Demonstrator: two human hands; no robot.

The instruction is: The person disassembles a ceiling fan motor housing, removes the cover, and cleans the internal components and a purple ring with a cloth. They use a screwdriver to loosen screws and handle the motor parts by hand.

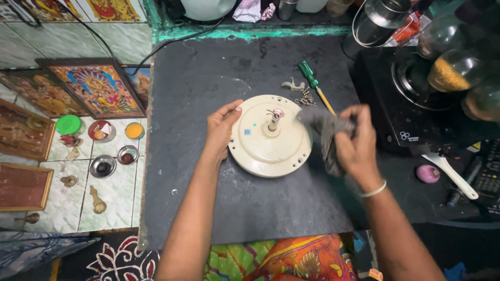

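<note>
My left hand [221, 126] lies flat, palm down, fingers together and pointing up and to the right, thumb stretched out along the top. Its forearm runs straight down toward me, bare. My right hand [354, 140] is curled into a loose fist, knuckles up, fingers bunched tight and closed. A pale band sits on that wrist. Both arms angle inward from below.

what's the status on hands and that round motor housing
Left hand steadying cream motor housing. Right hand gripping grey rag at its rim. Screwdriver, screws behind.
</note>
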